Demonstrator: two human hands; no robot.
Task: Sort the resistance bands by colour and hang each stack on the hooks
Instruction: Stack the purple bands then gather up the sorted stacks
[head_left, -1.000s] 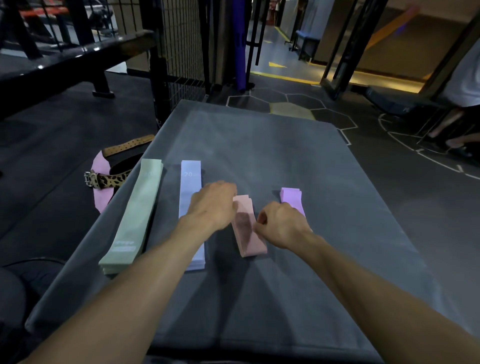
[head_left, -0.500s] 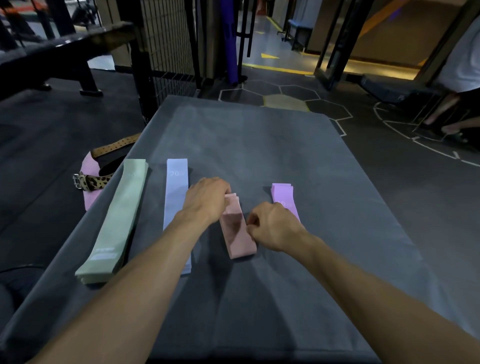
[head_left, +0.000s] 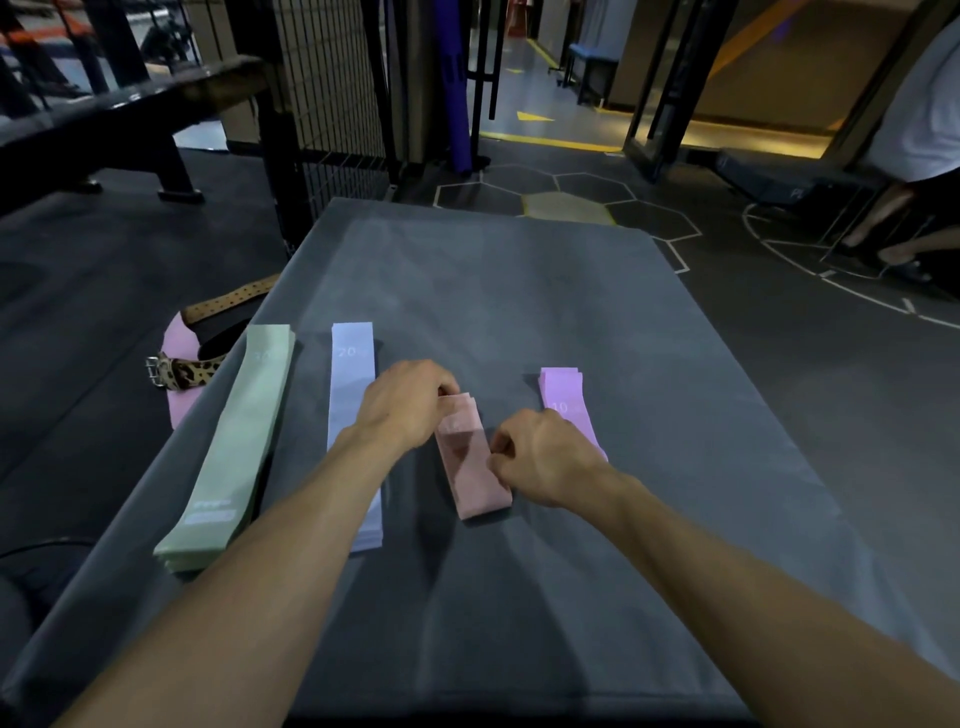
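Observation:
Several stacks of flat resistance bands lie side by side on a grey padded table (head_left: 519, 291). From left to right they are a green stack (head_left: 234, 447), a pale blue stack (head_left: 352, 374), a salmon pink stack (head_left: 475, 467) and a purple stack (head_left: 563, 395). My left hand (head_left: 405, 402) grips the far end of the salmon pink stack with curled fingers. My right hand (head_left: 545, 457) pinches the same stack's right edge near its middle and covers the near part of the purple stack. No hooks are in view.
A leopard-print belt (head_left: 192, 370) and a pink pad (head_left: 182, 348) lie on the floor left of the table. A black wire-mesh rack (head_left: 332, 104) stands behind the table's left corner. A person (head_left: 919, 156) sits at the far right.
Both hands stay on the salmon pink stack; the right hand has slid a little nearer along its edge. The view has shifted slightly.

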